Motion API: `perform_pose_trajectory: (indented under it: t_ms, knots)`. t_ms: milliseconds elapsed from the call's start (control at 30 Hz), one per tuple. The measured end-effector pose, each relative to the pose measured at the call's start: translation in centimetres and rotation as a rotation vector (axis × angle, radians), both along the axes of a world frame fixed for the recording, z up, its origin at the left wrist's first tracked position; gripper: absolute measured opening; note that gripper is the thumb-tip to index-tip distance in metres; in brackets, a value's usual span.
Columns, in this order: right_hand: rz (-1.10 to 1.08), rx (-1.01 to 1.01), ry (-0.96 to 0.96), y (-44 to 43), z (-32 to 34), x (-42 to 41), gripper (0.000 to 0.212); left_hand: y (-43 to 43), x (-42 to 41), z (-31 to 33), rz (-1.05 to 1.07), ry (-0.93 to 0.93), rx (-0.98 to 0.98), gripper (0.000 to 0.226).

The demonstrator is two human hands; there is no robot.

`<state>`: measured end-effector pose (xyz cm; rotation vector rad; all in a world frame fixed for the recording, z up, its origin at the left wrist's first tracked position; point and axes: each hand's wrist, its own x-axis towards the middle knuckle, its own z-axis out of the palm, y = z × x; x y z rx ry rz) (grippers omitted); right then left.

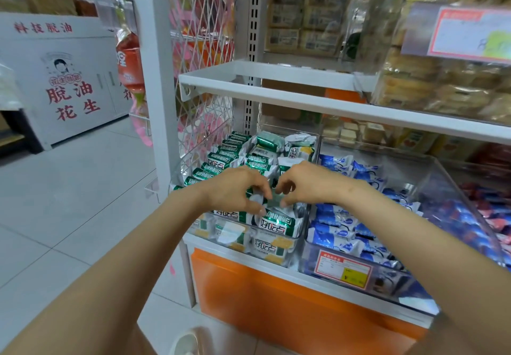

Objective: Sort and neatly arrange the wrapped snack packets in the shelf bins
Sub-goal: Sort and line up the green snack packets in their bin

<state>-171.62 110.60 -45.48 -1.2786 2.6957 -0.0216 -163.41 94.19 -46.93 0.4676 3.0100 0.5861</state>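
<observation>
Green-and-white snack packets [249, 158] fill the clear bin [304, 227] at the left end of the lower shelf, with a neat standing row along its left side and a jumble beside it. The left hand [235, 188] and right hand [307, 183] meet over the middle, fingers curled, pinching one packet [272, 198] by its ends. Arranging looks about midway. Next, that packet probably needs standing upright and slotting into the row.
</observation>
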Motion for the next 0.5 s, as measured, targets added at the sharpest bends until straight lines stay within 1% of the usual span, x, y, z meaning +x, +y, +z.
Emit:
perform_pose_trajectory:
  t_ms: [100,233,367,500]
  knots:
    - [-0.005,0.222,0.091,-1.3,-0.8,-0.3,0.053,-0.8,0.3,0.4,0.051,0.048,0.074,0.03]
    - [-0.017,0.299,0.164,-2.3,-1.6,-0.7,0.059,-1.4,0.5,0.3,0.097,0.059,0.14,0.026]
    - [-0.041,0.284,0.173,-2.7,-1.9,-0.6,0.046,-1.5,0.5,0.3,0.137,0.075,0.166,0.022]
    - [-0.046,0.208,0.217,-2.4,-1.2,-0.4,0.02,-1.6,0.3,0.2,0.154,0.11,0.174,0.018]
